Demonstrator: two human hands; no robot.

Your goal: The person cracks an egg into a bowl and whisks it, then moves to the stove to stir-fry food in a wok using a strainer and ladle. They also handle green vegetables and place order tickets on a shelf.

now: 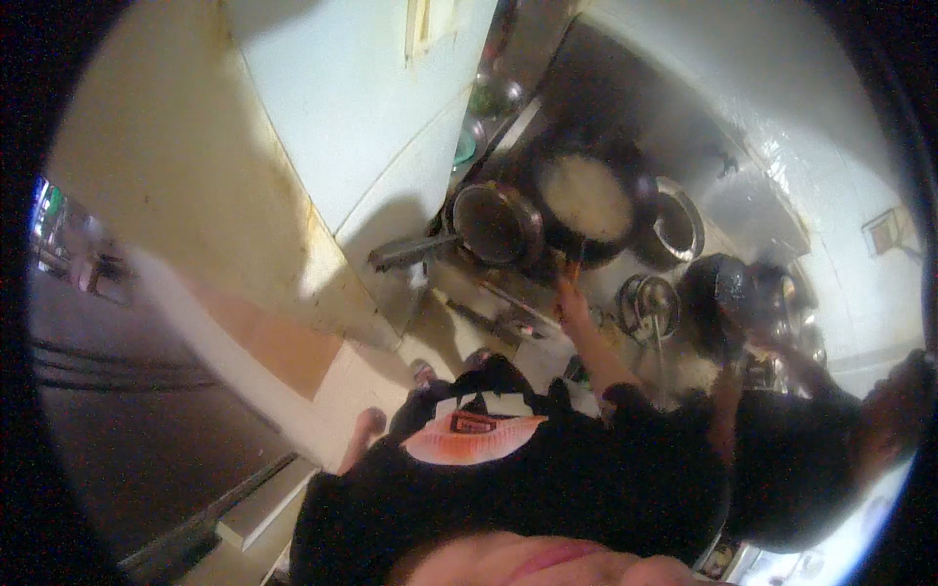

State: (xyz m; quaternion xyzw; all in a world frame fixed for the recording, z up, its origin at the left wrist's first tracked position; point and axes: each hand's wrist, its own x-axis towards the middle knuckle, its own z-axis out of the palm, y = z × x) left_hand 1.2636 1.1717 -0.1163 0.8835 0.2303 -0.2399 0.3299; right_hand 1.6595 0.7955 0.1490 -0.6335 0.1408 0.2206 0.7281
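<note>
My right hand (570, 297) reaches over the stove, closed around the thin handle of a utensil (583, 253). The utensil's far end meets a large dark wok (546, 220), where it blurs into pale contents (586, 194), either liquid or soft food. Just left of the wok is a deep round pan (492, 223), its long handle (414, 251) pointing left. Down at my left side hangs my left hand (374, 421), beside a pale box-like surface (355, 381); its fingers are too blurred to make out.
At right a co-worker's forearm (795, 355) extends toward a dark pan (707, 289). A metal pot (678, 227) sits right of the wok, and a smaller round vessel (648, 304) lies nearer. A pale wall panel (366, 110) borders the stove on the left.
</note>
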